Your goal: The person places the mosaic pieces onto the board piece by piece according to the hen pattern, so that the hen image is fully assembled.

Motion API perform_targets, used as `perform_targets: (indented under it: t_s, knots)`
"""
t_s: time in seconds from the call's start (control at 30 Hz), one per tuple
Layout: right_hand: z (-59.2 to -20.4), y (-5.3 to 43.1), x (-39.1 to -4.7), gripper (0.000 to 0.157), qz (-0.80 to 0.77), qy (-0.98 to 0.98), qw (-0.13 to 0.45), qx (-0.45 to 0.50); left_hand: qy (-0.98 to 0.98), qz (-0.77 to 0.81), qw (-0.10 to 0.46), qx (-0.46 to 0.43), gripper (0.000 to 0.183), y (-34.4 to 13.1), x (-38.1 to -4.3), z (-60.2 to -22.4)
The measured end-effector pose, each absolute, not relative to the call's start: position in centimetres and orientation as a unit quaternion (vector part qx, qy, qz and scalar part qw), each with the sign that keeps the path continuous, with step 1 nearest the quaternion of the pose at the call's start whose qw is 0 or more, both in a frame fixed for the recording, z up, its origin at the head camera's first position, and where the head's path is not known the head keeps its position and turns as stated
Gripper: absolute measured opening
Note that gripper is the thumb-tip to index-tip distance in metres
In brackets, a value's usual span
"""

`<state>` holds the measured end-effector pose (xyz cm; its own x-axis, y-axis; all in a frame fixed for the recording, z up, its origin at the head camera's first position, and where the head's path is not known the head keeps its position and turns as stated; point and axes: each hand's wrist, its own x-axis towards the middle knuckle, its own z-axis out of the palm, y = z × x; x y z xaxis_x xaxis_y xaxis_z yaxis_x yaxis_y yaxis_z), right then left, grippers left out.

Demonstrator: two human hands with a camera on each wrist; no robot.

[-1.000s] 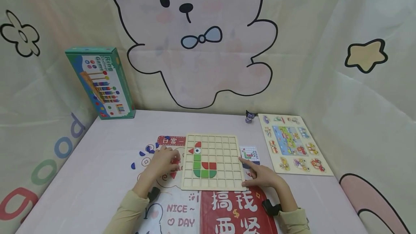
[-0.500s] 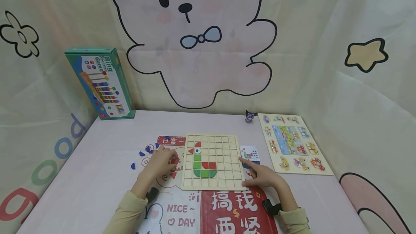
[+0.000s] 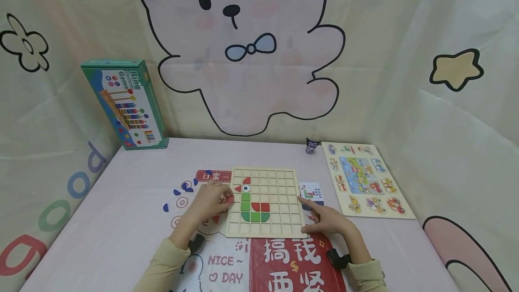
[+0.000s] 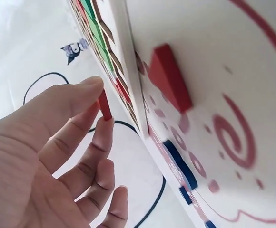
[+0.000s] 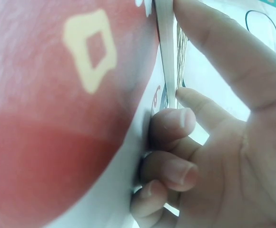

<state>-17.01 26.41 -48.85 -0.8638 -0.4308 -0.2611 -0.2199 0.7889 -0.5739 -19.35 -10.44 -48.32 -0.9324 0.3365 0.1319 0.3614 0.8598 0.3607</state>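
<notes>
Two hands (image 3: 208, 199) (image 3: 327, 219), two boards (image 3: 279, 195) (image 3: 385, 195)

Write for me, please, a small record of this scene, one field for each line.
Board: grid board, flat, with a red and green bird shape on it
Left hand: left hand pinches a red piece by the board's left edge
Right hand: right hand touches the board's right edge with thumb and index finger
Loose pieces: blue pieces and a loose red piece, left of the board
Card: picture card, right of the board
Farther back: green box at left, small toy near the picture puzzle at right
</notes>
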Motion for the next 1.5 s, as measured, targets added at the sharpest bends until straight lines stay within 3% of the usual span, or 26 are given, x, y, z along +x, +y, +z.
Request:
perform_targets:
  t_s: [0.47, 0.73, 1.5]
  knots:
    - [-49.0, 26.3, -17.0, 0.087, -0.270, 0.928, 0.191, -0.172, -0.933, -0.241, 0.024, -0.265, 0.021, -6.9, -20.0, -48.5]
    - [-49.0, 26.3, -17.0, 0.086, -0.271, 0.928, 0.191, -0.169, -0.934, -0.225, -0.008, -0.276, 0.023, -4.7, -20.2, -48.3]
    - [-49.0, 26.3, -17.0, 0.087, -0.273, 0.929, 0.202, -0.150, -0.926, -0.230, -0.033, -0.296, 0.021, -0.3, -20.9, -48.3]
